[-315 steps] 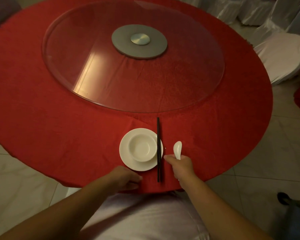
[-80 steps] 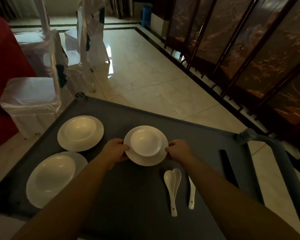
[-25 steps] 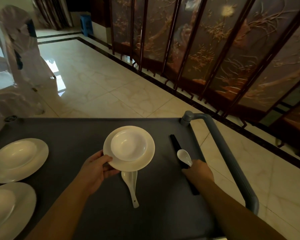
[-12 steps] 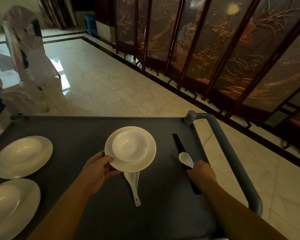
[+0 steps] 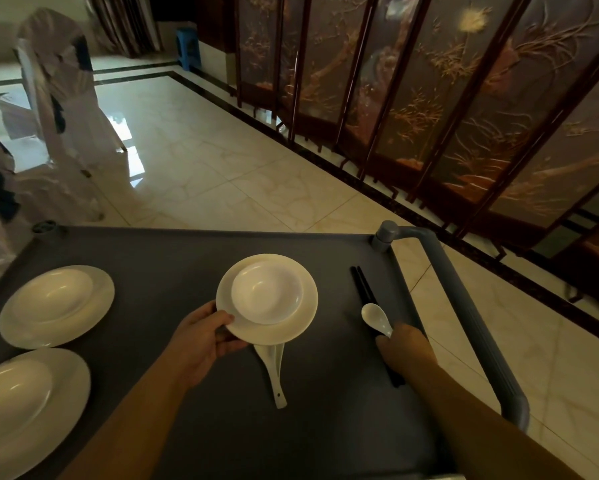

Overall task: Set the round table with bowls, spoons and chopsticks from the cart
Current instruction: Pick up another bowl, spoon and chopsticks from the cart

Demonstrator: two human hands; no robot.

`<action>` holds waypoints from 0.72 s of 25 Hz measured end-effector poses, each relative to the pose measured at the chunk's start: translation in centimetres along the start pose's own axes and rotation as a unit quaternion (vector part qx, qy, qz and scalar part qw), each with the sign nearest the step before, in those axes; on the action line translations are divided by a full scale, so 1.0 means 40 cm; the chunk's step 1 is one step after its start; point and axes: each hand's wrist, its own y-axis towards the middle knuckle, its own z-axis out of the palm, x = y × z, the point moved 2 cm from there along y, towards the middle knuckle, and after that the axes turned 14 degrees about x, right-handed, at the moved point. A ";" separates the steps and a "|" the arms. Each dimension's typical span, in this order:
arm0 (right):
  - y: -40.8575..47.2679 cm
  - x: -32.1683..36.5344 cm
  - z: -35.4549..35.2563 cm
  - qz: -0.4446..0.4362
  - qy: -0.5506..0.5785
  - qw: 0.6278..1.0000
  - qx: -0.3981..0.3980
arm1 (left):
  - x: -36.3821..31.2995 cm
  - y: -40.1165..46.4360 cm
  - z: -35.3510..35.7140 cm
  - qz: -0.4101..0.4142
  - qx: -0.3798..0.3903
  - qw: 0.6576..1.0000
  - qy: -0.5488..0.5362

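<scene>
Gripping the plate (image 5: 291, 327) rim with our left hand (image 5: 201, 341), bowl (image 5: 267, 292) riding loose on it above the cart (image 5: 187, 251), we judge it slippery, fragile; right hand (image 5: 403, 348) pinches a spoon (image 5: 376, 317) over the chopsticks (image 5: 362, 285)

Restaurant banquet hall: white-covered chairs (image 5: 62, 109), carved folding screen (image 5: 429, 98), grey service cart (image 5: 187, 258), polished marble floor (image 5: 222, 174).

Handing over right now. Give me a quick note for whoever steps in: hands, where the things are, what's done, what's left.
Left hand: grip on a plate carrying a bowl, held above the cart.
Right hand: holds a spoon, reaching onto the chopsticks.
On the cart: two more plate-and-bowl sets and spare spoons.
Done: bowl set and spoon picked.
Left: take the chopsticks, carry all to the table, then the other sets.
</scene>
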 end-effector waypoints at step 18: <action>-0.227 0.319 -0.032 -0.303 0.128 0.937 0.114 | 0.055 -0.314 0.021 0.111 -0.148 0.979 -0.089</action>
